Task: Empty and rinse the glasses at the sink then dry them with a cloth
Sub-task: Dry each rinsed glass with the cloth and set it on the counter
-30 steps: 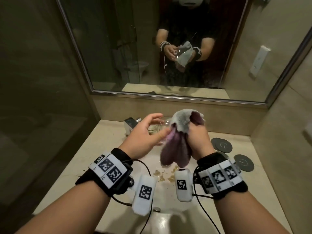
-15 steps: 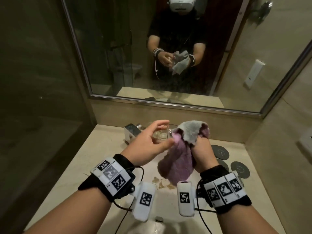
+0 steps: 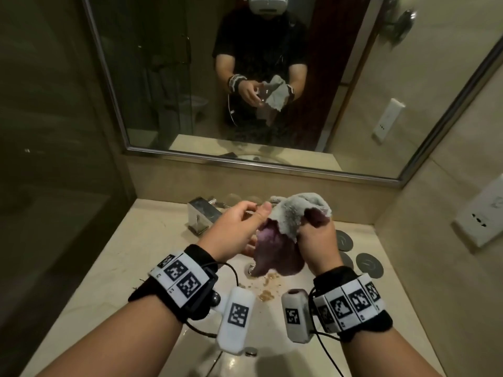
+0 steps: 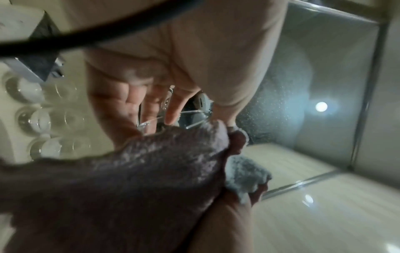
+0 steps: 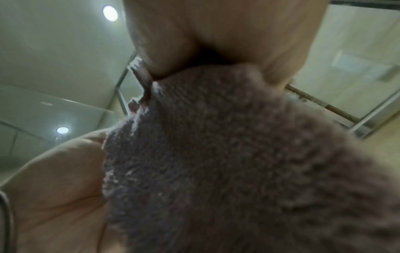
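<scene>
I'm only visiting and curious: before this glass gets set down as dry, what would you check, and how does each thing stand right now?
1. Left hand grips the glass: ok.
2. Right hand holds the cloth: ok.
3. Cloth touches the glass: ok.
4. Glass fully dry: cannot tell, the cloth hides most of it.
5. Other glasses by the tap dried: cannot tell.
6. Sink clean: not ok, brown bits lie near the drain.

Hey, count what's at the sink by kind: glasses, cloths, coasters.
Glasses: 4 (one in the left hand, three by the tap)
Cloths: 1
Coasters: 3
Total: 8
</scene>
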